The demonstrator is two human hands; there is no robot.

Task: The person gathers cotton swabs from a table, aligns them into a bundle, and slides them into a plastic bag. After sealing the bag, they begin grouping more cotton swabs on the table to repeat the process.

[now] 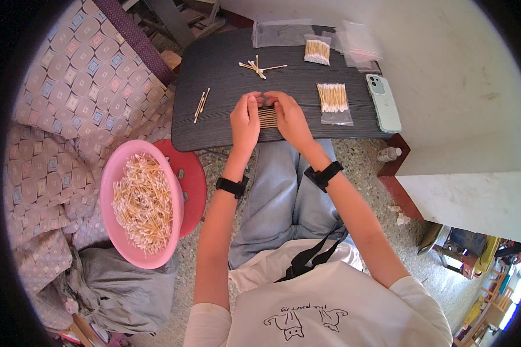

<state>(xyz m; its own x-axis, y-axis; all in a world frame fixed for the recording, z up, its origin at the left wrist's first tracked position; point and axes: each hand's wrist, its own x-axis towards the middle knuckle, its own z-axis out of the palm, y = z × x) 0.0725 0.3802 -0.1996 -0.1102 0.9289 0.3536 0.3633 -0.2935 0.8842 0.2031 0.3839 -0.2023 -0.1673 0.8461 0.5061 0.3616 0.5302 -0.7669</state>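
Observation:
Between my hands lies a row of cotton swabs [267, 118], side by side across the near part of the dark table. My left hand [247, 118] curls around their left ends, and my right hand [289, 115] curls around the right ends; the swab tips are hidden by my fingers. Beyond my fingertips is a small loose pile of cotton swabs [260, 72]. A few single swabs [201, 106] rest to the left. On the right sits a clear bag of cotton swabs [332, 98], with another filled bag [317, 51] farther back.
The dark table [214, 63] also carries flat clear bags [358, 43] at the far right and a pale green phone [384, 104] by the right edge. A pink basin [178, 214] full of loose swabs stands on a red stool [194, 179] to my left. A wall [446, 87] rises at right.

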